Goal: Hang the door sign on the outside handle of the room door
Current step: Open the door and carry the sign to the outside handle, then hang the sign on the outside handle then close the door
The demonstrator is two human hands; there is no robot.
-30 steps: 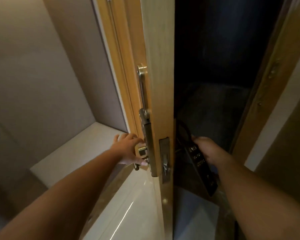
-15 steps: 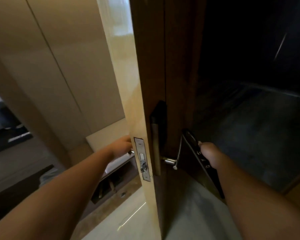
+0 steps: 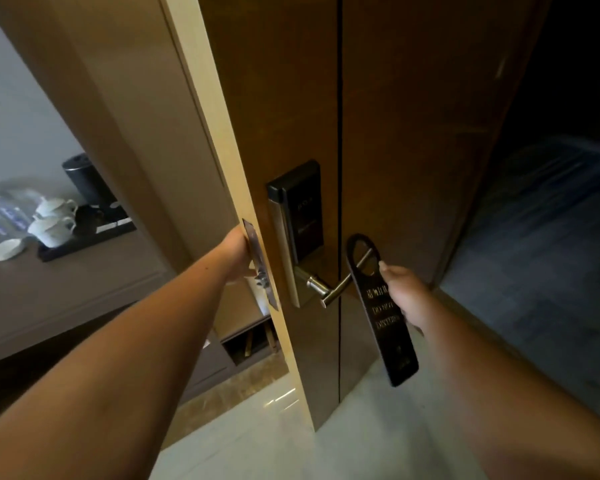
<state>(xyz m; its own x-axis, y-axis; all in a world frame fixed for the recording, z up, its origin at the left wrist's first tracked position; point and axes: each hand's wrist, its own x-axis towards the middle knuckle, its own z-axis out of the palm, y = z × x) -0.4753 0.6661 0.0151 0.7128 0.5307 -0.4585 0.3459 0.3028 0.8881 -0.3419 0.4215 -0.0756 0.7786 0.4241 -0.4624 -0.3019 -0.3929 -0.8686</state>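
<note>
Nearly done: your right hand (image 3: 404,294) grips the sign (image 3: 383,313), its loop already around the handle (image 3: 343,282). Your left hand (image 3: 238,256) clasps the door (image 3: 222,133) edge. Only letting go remains.

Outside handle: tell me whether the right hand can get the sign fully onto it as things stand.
Probably yes. The right hand holds the door sign, whose loop already sits around the outside handle; nothing blocks it.
</note>
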